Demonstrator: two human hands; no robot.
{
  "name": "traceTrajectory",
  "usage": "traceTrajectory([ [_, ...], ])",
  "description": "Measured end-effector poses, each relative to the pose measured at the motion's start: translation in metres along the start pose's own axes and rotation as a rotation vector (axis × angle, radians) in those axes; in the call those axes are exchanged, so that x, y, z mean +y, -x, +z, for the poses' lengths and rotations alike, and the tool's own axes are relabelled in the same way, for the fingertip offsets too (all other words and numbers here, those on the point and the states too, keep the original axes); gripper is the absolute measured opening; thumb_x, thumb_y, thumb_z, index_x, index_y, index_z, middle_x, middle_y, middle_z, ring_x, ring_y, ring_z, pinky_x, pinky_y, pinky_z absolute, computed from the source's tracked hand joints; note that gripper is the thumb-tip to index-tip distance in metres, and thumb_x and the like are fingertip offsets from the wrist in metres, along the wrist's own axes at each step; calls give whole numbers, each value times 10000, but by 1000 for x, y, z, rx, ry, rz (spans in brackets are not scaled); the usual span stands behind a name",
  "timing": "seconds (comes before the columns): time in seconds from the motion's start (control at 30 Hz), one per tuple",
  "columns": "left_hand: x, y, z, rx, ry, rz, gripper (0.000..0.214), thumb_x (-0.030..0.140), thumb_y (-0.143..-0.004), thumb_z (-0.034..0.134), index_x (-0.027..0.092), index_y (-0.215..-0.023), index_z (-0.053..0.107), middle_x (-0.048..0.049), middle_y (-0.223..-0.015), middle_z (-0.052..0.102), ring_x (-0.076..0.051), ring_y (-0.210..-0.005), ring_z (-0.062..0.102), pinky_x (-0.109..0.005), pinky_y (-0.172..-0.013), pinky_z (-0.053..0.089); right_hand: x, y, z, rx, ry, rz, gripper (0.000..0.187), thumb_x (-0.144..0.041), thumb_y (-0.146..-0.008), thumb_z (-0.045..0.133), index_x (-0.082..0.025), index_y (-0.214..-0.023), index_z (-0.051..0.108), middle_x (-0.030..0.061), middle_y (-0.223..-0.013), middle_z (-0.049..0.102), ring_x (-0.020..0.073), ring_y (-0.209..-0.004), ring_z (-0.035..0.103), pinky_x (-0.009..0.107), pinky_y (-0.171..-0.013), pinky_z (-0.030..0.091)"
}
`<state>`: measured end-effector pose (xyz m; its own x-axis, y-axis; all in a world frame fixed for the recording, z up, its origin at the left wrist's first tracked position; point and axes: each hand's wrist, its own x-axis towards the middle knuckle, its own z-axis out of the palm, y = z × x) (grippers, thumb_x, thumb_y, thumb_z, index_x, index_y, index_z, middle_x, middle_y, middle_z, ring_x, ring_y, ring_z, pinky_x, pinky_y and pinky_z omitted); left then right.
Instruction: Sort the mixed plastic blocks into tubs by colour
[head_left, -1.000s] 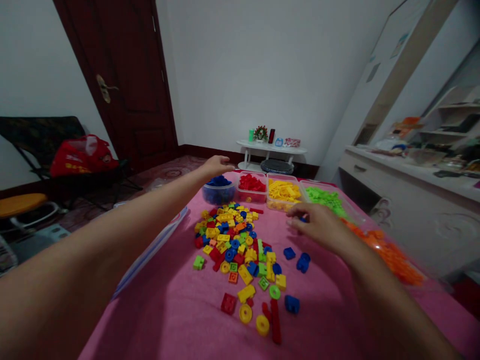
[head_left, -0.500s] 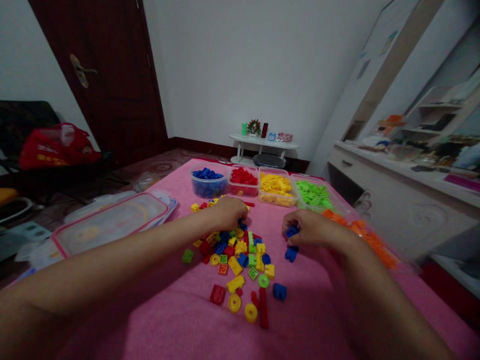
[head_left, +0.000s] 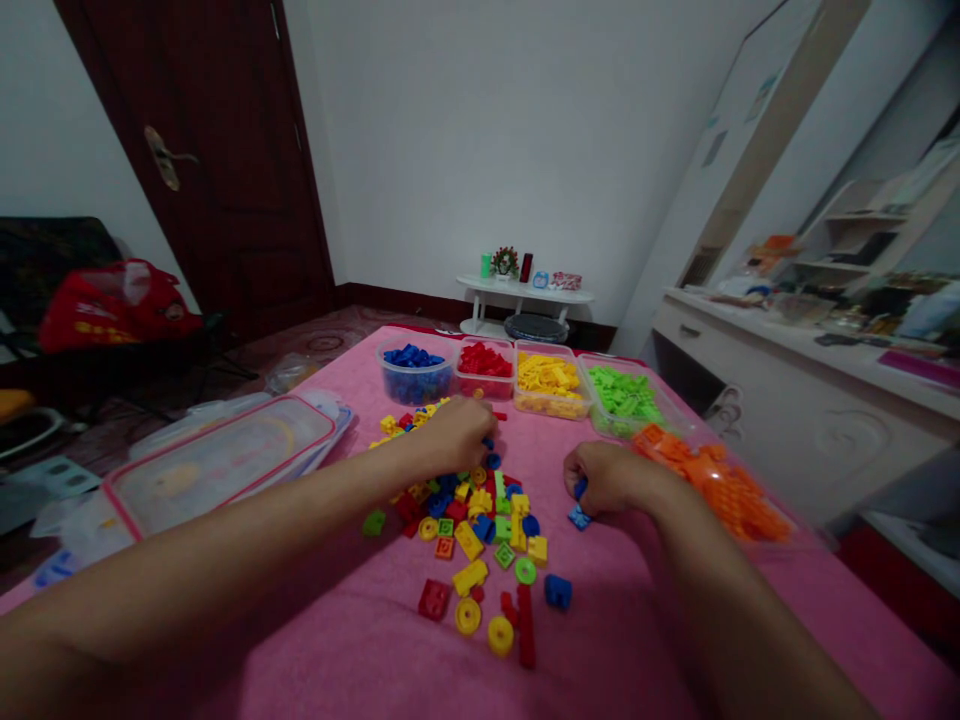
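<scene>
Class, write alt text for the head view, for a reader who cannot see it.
The left hand rests on a pile of mixed bricks on a pink table, while the right hand is closed on blue bricks. Tubs of colour-sorted bricks stand behind.

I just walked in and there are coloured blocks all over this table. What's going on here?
A person is handling toy blocks on a pink-covered table. Their left hand rests curled on the far side of a pile of mixed blocks; whether it holds one is unclear. Their right hand has a closed grip on blue blocks just right of the pile. Beyond stands a row of tubs, each holding a single colour.
</scene>
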<state>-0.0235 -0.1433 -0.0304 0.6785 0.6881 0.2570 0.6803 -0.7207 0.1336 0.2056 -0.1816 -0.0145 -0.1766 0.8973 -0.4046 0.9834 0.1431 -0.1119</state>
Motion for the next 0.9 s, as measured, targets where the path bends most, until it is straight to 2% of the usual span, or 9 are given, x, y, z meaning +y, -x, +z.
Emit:
traceTrajectory([
  [0.1,15,-1,2,-10,646,-204,91,172,-625,513,147,-694,566,-28,-633,607,-147,-576,573,-242,-537,428,3,1,-3,11,-43,-22,142,-109,-493,608,-176,-618,597,-21,-571,578,109,-534,499,199,-452,307],
  [0.17,29,-1,5,-82,1123,-339,87,175,-621,483,150,-695,521,-12,-596,592,-106,-489,538,-199,-476,402,4,2,-9,132,-67,-59,118,-105,-510,586,-173,-606,591,-18,-563,573,104,-527,490,198,-458,305],
  [0.23,41,0,7,-174,1495,-454,111,170,-614,465,141,-709,516,-23,-602,602,-85,-452,525,-173,-448,390,0,6,-17,307,-121,-130,99,-102,-548,548,-170,-606,589,-11,-579,574,101,-537,491,200,-476,315],
  [0.33,50,1,11,-322,1870,-610,172,216,-663,446,115,-761,546,-72,-656,630,-111,-498,582,-170,-446,413,-20,18,-27,513,-244,-259,91,-121,-605,531,-165,-645,601,0,-624,591,107,-574,510,206,-523,349],
  [0.43,52,0,12,-379,2145,-654,272,341,-774,421,108,-822,554,-94,-680,640,-161,-544,622,-198,-436,436,-47,28,-28,562,-349,-325,120,-190,-640,594,-169,-748,642,14,-678,619,118,-601,532,209,-533,364],
  [0.57,53,0,13,-424,2303,-657,343,436,-828,420,115,-802,541,-61,-585,582,-144,-476,567,-173,-356,376,-64,27,-21,623,-438,-329,219,-254,-639,655,-183,-845,670,35,-766,657,122,-610,552,210,-522,379],
  [0.7,42,1,6,-399,2269,-701,204,272,-851,424,111,-776,524,-62,-633,564,-46,-398,426,-83,-294,193,-58,21,-22,741,-547,-292,196,-301,-690,624,-171,-829,669,48,-797,672,113,-551,554,217,-492,389],
  [0.77,24,-5,-6,-297,2173,-723,127,190,-835,441,111,-779,523,-48,-648,549,-21,-390,379,-73,-294,165,-53,21,-26,765,-614,-275,183,-313,-722,590,-163,-800,659,43,-746,667,110,-499,550,222,-471,396],
  [0.9,-41,-32,-45,145,1805,-722,104,131,-807,457,127,-719,512,-8,-581,495,-28,-405,363,-103,-330,260,-51,25,-31,784,-690,-230,171,-321,-727,580,-161,-753,633,20,-618,629,122,-447,556,220,-433,403],
])
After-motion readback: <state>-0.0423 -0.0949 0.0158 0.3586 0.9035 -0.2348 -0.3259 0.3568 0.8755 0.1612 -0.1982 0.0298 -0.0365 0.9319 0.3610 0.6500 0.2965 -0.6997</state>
